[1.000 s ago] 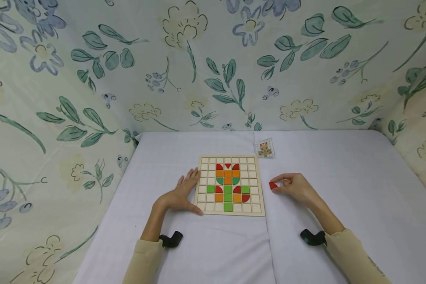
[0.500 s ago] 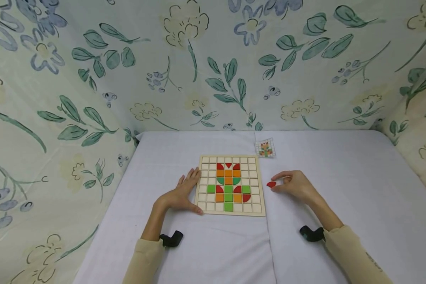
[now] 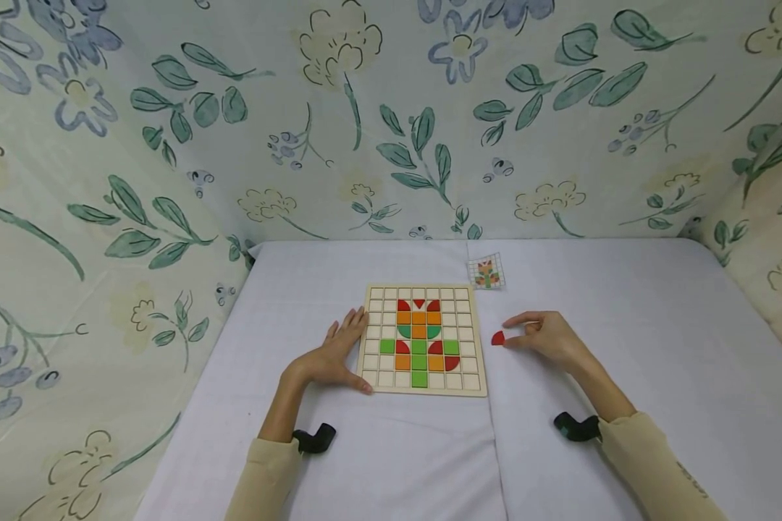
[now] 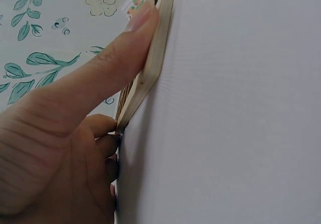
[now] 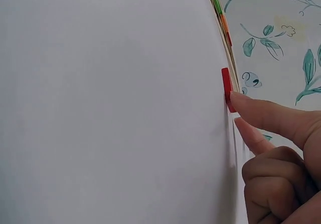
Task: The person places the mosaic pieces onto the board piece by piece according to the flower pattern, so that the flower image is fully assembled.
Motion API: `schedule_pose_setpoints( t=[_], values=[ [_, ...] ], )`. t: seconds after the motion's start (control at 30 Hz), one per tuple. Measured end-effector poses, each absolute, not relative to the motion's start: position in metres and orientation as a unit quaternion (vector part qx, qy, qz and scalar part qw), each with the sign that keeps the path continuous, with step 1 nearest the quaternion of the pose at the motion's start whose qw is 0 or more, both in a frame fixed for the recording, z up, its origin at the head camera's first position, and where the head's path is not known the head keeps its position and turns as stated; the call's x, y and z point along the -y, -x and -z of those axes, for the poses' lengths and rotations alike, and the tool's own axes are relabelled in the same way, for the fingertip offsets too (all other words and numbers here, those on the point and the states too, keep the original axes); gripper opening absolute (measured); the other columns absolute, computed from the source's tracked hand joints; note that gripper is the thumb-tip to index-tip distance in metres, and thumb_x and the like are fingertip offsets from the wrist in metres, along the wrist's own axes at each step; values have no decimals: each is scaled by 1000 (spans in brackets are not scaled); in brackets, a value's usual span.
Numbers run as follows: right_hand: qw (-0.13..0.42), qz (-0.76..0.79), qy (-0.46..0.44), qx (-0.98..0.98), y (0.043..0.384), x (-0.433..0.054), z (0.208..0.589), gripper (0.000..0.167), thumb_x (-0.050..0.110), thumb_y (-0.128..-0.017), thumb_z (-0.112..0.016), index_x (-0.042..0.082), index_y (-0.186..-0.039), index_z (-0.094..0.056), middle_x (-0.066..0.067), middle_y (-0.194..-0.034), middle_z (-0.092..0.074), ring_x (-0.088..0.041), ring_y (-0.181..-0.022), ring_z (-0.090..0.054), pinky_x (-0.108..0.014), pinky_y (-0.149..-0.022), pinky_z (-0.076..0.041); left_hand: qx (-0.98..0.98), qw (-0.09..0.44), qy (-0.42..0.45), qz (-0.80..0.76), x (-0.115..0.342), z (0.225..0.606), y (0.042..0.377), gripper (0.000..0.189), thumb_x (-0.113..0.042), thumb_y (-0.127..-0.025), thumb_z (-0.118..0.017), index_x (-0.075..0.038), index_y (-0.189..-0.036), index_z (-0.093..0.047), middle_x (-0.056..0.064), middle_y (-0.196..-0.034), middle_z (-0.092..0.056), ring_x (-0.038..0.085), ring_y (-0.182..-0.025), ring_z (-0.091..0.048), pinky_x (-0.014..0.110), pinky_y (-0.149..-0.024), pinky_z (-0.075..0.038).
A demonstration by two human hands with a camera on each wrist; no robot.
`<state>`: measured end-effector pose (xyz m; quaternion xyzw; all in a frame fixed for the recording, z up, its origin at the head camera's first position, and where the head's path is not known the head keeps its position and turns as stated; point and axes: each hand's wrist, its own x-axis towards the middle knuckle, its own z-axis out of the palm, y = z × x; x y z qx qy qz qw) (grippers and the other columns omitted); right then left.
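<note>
In the head view a square wooden pattern board (image 3: 374,362) lies on the white cloth, with red, orange and green tiles forming a flower. My left hand (image 3: 331,354) rests along its left side, thumb at the near corner and fingers spread up the edge. Right of the board a red quarter-circle tile (image 3: 498,339) lies on the cloth. Beside this tile is my right hand (image 3: 547,339). Seen from the right wrist, the thumb (image 5: 251,108) touches the red tile, while the index fingertip stands a little apart from it and the other fingers are curled.
A small picture card (image 3: 486,271) printed with a flower on a grid lies beyond the board's far right corner. Floral fabric (image 3: 391,130) rises behind the table and along its sides. A crease (image 3: 495,441) runs down the white cloth.
The red tile, gripped by the right hand's fingertips a second ago, has turned and now lies on the cloth, the index finger lifted off it. The left hand and board stay still.
</note>
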<state>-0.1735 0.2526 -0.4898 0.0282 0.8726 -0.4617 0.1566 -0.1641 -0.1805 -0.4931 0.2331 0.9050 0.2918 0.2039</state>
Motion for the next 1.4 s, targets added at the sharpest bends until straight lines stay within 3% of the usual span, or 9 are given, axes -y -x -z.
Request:
schedule_pose_setpoints(
  t=[0.37,0.73,1.07,1.4],
  values=[
    [173,475,-9,-863,177,-252,490,43,20,-91,-79,2,-129,-71,7,-60,-31,-9,-57,-28,-26,-54,-25,-907,201,-236,-287,181,494,164,142,-41,-68,-97,-4,-166,-1,13,-175,8,32,-163,13,57,-132,6],
    [182,460,-23,-869,180,-241,489,52,26,-81,-88,4,-126,-73,6,-57,-34,-11,-56,-30,-27,-56,-27,-907,202,-231,-289,181,493,163,142,-41,-68,-97,-4,-166,-1,12,-175,8,32,-163,13,56,-132,7],
    [180,458,-28,-870,181,-236,491,48,21,-81,-87,6,-125,-73,5,-57,-35,-12,-56,-30,-27,-55,-26,-907,202,-231,-289,181,492,163,142,-41,-68,-97,-5,-166,-2,11,-176,7,31,-163,13,56,-132,7],
    [152,461,-24,-874,178,-241,492,47,19,-79,-89,0,-119,-75,6,-58,-33,-10,-56,-30,-25,-52,-24,-907,202,-232,-288,182,493,163,141,-42,-68,-96,-5,-166,-1,11,-176,7,31,-163,13,57,-132,6]
  ],
)
